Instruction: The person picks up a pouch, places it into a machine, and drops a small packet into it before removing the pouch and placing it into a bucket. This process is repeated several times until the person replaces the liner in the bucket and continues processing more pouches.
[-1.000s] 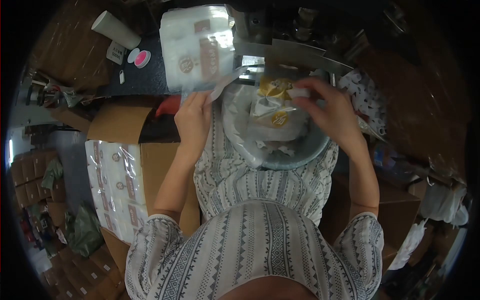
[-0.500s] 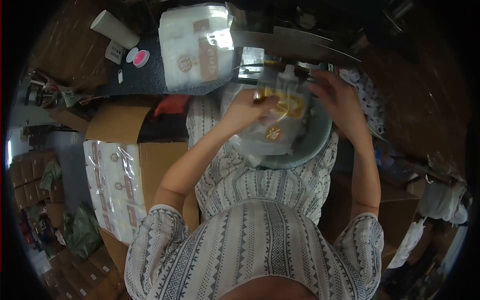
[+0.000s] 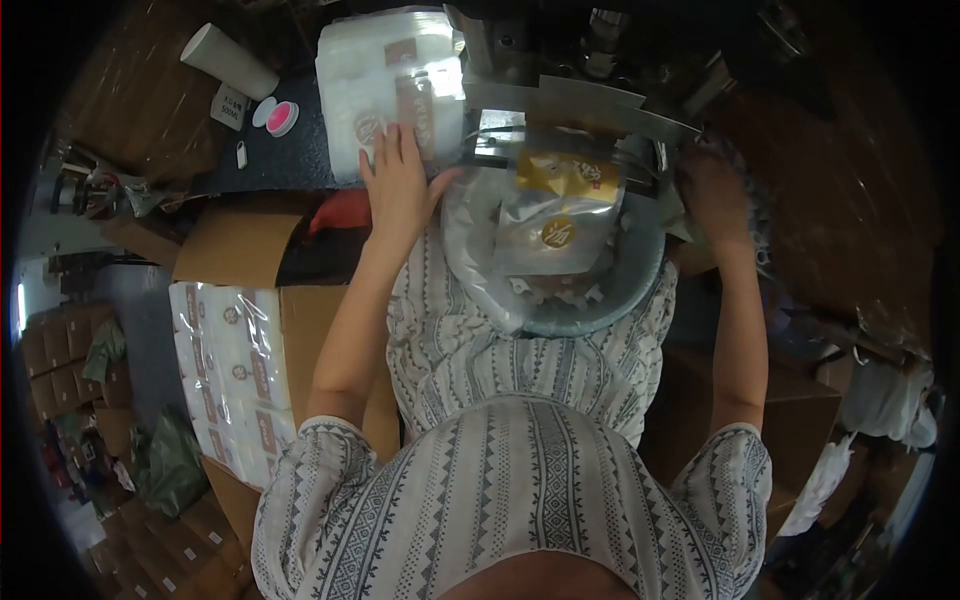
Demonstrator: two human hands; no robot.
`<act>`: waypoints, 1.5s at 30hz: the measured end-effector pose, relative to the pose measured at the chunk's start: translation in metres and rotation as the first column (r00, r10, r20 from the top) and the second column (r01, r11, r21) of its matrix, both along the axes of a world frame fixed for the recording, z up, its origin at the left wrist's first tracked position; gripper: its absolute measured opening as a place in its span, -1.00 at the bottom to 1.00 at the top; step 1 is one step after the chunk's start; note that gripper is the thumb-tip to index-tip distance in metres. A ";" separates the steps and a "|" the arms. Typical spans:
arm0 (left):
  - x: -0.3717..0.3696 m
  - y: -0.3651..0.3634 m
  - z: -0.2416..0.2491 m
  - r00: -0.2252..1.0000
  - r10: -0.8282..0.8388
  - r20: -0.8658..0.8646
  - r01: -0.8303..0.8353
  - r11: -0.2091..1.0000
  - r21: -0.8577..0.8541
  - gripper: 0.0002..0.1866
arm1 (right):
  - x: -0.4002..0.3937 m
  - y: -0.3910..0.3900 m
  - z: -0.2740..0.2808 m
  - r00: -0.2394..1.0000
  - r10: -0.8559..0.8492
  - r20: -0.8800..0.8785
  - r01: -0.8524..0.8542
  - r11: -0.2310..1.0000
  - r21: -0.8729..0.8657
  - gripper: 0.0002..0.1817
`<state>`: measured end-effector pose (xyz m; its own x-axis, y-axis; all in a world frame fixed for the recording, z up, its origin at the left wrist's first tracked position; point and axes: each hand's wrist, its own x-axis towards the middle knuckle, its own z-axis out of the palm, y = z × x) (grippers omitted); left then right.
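A clear bag with gold labels (image 3: 553, 215) lies in a round metal basin (image 3: 625, 290) on my lap, its top under the metal machine (image 3: 570, 95). My left hand (image 3: 400, 185) rests flat, fingers spread, on the stack of white packets (image 3: 385, 85) on the dark table. My right hand (image 3: 712, 190) reaches to the right of the basin, over a heap of small white pieces (image 3: 740, 200). Whether it holds anything is hidden in shadow.
A white roll (image 3: 230, 60), a pink-and-white lid (image 3: 280, 117) and a small box (image 3: 232, 104) lie on the dark table (image 3: 290, 160). An open carton (image 3: 240, 245) and wrapped tissue packs (image 3: 235, 370) stand at my left. More cartons are at the right.
Both hands have let go of the clear bag, which now lies in the basin. My left hand moved left onto the white packets; my right hand moved right to the white pieces.
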<state>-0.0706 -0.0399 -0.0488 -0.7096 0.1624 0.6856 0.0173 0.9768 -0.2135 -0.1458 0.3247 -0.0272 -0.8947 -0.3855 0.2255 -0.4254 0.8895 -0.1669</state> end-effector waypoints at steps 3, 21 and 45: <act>0.021 -0.013 -0.011 0.982 -0.181 0.049 0.172 0.974 0.144 -0.71 | 0.025 -0.014 0.044 0.950 -0.295 0.101 0.285 0.953 0.098 -0.74; 0.071 0.050 0.048 0.811 -0.501 0.302 0.160 0.686 0.710 -0.89 | 0.058 -0.094 0.066 0.829 0.557 0.039 -0.451 0.710 -0.541 -0.73; 0.016 0.010 -0.012 0.996 -0.089 -0.012 0.089 0.996 -0.001 -0.77 | 0.008 0.010 0.017 0.969 -0.167 0.182 0.166 0.986 0.017 -0.70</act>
